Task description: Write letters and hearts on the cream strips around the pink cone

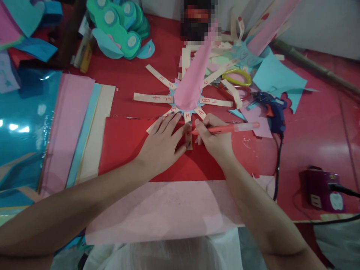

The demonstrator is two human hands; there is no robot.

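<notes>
My right hand (216, 138) grips a red pen (222, 129) with a clear cap on its back end. The pen's tip rests at a red mark on the lower part of a cream paper strip (188, 116) lettered H. My left hand (159, 146) lies flat with fingers spread, its thumb and index finger on that strip and other fingers over the neighbouring G strip. The strips radiate from a pale blue scalloped paper base (194, 111) under a tall pink paper cone (192, 84). Several strips bear red letter pairs, such as the F strip (153, 98) and B strip (216, 101).
Right of the cone lie yellow-handled scissors (237, 77), a blue glue gun (277, 114) and light blue paper (277, 75). A purple power box (323, 191) with cables sits far right. Coloured sheets (66, 127) lie left; green foam shapes (112, 30) stand behind.
</notes>
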